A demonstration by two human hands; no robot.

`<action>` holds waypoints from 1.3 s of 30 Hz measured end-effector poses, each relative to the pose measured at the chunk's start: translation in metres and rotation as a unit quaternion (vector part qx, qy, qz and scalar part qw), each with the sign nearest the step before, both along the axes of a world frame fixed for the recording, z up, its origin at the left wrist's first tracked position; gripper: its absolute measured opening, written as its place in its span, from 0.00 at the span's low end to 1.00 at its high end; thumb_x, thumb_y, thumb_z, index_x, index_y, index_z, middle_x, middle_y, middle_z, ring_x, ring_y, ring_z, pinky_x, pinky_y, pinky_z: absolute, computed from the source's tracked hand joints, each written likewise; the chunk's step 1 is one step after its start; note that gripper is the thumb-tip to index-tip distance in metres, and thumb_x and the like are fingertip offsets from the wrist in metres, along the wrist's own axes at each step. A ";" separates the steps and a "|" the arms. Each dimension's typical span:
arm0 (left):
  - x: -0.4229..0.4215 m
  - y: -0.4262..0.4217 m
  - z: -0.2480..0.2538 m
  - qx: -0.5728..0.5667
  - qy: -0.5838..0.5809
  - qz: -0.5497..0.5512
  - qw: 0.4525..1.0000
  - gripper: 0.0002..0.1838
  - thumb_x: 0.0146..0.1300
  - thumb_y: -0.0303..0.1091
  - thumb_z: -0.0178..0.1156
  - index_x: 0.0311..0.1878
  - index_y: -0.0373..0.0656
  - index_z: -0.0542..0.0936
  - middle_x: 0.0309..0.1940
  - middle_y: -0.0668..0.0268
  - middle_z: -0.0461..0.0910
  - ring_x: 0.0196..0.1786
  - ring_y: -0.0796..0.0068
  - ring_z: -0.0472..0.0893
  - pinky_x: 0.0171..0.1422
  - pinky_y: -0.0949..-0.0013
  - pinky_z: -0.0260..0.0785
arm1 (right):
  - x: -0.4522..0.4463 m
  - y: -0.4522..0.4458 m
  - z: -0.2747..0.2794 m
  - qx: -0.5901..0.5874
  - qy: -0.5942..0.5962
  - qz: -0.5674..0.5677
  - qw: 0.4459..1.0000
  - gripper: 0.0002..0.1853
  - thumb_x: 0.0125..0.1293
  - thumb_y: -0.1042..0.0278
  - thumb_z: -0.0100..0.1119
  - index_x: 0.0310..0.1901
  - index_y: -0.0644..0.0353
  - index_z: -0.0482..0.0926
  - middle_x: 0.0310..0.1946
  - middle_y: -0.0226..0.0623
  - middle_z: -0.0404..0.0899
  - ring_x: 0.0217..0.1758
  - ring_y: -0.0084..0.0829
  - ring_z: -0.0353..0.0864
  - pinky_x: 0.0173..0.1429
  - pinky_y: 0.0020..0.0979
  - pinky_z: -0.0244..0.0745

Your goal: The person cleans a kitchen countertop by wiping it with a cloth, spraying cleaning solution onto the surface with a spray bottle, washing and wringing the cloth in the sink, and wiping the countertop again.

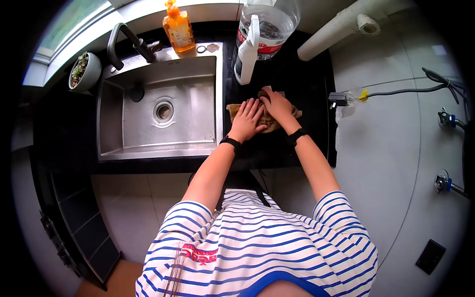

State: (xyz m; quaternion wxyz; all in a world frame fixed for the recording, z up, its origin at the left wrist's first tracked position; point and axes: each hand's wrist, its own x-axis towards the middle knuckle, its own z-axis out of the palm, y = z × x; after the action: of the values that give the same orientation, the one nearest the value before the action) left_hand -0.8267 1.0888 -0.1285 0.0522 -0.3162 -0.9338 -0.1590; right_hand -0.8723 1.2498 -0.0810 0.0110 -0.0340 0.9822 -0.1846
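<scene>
A crumpled brown cloth lies on the black countertop to the right of the sink. My left hand rests flat on the cloth's left part, fingers stretched out and slightly apart. Beside it, my right hand has its fingers bent over the cloth's upper part and grips it; the fingertips are partly hidden. Both wrists wear black bands. Just beyond the hands stands a white spray bottle.
A steel sink with a dark faucet is on the left. Behind stand an orange soap bottle and a large clear water jug. A potted succulent, a white pipe and a plugged cable surround the counter.
</scene>
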 end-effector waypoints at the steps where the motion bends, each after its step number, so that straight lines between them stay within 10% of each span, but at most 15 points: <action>1: 0.006 -0.008 0.004 0.014 0.007 -0.013 1.000 0.39 0.64 0.62 0.49 0.71 0.46 0.61 0.73 0.55 0.55 0.76 0.56 0.51 0.78 0.53 0.39 | 0.004 0.003 -0.005 -0.001 0.003 -0.001 1.000 0.13 0.66 0.53 0.52 0.47 0.47 0.78 0.39 0.39 0.81 0.41 0.46 0.82 0.40 0.44 0.77; 39: 0.000 0.002 0.018 0.054 -0.041 0.132 0.989 0.31 0.65 0.47 0.51 0.68 0.43 0.66 0.72 0.56 0.58 0.76 0.59 0.53 0.78 0.54 0.40 | -0.066 -0.011 -0.013 0.079 0.032 0.033 0.996 0.08 0.64 0.66 0.49 0.39 0.49 0.80 0.33 0.36 0.79 0.39 0.43 0.82 0.38 0.43 0.77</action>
State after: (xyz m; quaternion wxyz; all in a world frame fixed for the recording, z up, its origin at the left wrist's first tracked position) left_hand -0.8271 1.0910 -0.1105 0.0515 -0.1798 -0.9589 -0.2134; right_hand -0.9386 1.2387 -0.0942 -0.0116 -0.0708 0.9919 -0.1048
